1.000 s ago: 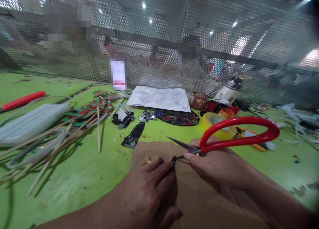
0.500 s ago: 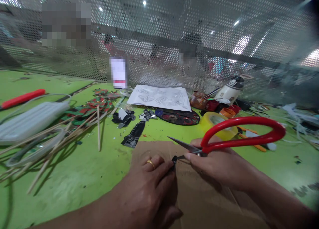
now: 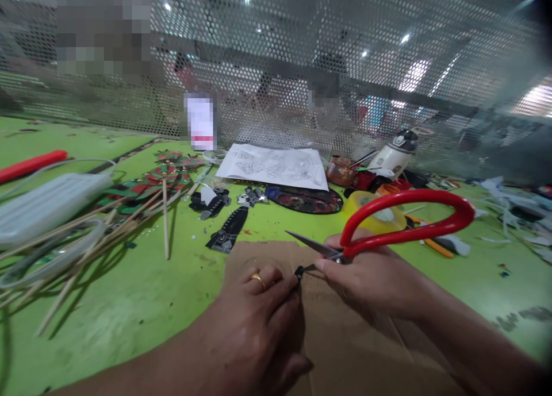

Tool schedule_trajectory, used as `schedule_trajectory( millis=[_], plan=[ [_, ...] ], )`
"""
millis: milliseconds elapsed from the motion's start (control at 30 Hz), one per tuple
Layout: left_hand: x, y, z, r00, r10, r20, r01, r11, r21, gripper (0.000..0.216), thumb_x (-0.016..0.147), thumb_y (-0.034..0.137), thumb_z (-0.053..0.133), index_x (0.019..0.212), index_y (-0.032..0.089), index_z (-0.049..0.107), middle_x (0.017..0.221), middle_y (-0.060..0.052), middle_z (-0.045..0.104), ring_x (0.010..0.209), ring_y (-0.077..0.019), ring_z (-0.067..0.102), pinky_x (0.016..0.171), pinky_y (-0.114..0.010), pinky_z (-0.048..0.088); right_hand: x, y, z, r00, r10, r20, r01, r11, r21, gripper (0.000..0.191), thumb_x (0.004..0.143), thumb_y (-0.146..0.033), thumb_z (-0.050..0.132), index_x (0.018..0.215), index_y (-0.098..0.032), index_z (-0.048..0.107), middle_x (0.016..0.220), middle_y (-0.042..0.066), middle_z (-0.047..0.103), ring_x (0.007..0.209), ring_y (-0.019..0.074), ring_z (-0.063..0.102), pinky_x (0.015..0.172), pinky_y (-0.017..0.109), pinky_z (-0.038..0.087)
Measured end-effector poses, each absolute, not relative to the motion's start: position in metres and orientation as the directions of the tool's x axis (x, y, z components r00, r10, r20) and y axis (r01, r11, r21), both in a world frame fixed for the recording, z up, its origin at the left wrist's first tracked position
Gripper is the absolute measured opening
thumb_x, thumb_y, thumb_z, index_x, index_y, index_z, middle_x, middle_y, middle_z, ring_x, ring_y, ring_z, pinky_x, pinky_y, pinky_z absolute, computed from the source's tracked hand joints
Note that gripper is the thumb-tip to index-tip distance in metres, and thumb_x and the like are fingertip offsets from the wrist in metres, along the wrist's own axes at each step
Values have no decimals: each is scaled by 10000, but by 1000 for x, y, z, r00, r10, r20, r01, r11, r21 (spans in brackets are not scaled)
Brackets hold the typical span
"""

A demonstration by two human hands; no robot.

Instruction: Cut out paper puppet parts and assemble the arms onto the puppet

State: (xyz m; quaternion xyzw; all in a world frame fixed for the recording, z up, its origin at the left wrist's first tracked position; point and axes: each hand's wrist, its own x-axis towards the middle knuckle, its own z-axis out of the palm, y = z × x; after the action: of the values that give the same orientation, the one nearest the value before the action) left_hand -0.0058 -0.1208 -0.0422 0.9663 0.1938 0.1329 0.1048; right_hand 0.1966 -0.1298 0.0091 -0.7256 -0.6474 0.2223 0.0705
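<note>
My left hand (image 3: 261, 321), with a ring on one finger, presses its fingertips onto a small black piece (image 3: 299, 273) on the brown cardboard (image 3: 345, 350). What that piece is made of I cannot make out. In my right hand (image 3: 371, 278) are scissors (image 3: 405, 220) with red handles. Their blades stand apart, and the lower blade's tip touches or nearly touches the black piece. Beyond the cardboard lie black cut-outs with white markings: a long tapered one (image 3: 228, 230), a winged-looking one (image 3: 209, 202) and a small figure with a face (image 3: 251, 196).
Left lie thin wooden sticks (image 3: 166, 220), red-green cut pieces (image 3: 161, 175) and a white box (image 3: 56, 206). Behind are a paper with drawings (image 3: 273, 166), a dark palette (image 3: 306, 200), tape (image 3: 371, 209), paint jars (image 3: 340, 170) and a bottle (image 3: 397, 154). A perforated screen (image 3: 259, 57) closes the far side.
The view has shifted slightly. The scissors' red handle has moved a little left and tipped, with the blades still apart. My left hand keeps its hold on the black piece.
</note>
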Motion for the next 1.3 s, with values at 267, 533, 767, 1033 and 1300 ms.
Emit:
schedule_trajectory(
  millis=[267,533,767,1033,1300],
  plan=[
    [-5,-120,-41,889,383,251,310,-907,286,178,896,292,559,1010,171,621,1034,-71,675,945,-245,587,922,-459,439,188,-126,17,34,972,-233,926,-118,-358,207,876,-325,482,740,-198,572,827,71,677,778,229,609,705,317,431],
    [-7,-119,-42,891,392,230,313,-896,316,195,920,324,504,993,177,610,1105,-75,657,1000,-259,567,930,-474,428,189,-122,7,-46,969,-243,898,-66,-434,222,875,-299,472,783,-210,653,761,30,689,654,169,588,563,249,383],
    [-3,-119,-42,889,412,198,330,-878,346,235,948,348,461,1027,192,618,1057,-66,642,966,-262,551,886,-501,436,190,-123,9,19,973,-229,895,-119,-429,201,854,-269,485,757,-204,649,776,38,704,716,180,603,614,249,399],
    [2,-119,-47,876,327,354,243,-934,262,184,929,189,445,860,170,614,909,-86,642,859,-209,573,859,-419,458,204,-130,23,34,975,-219,908,-122,-402,226,816,-332,538,646,-201,605,673,21,648,652,181,586,581,270,379],
    [6,-116,-51,865,289,410,230,-955,187,198,918,130,437,819,174,603,833,-71,648,819,-185,595,878,-377,472,238,-132,34,-53,976,-211,869,-60,-491,338,854,-398,556,591,-197,626,632,9,654,672,172,616,710,289,435]
  ],
)
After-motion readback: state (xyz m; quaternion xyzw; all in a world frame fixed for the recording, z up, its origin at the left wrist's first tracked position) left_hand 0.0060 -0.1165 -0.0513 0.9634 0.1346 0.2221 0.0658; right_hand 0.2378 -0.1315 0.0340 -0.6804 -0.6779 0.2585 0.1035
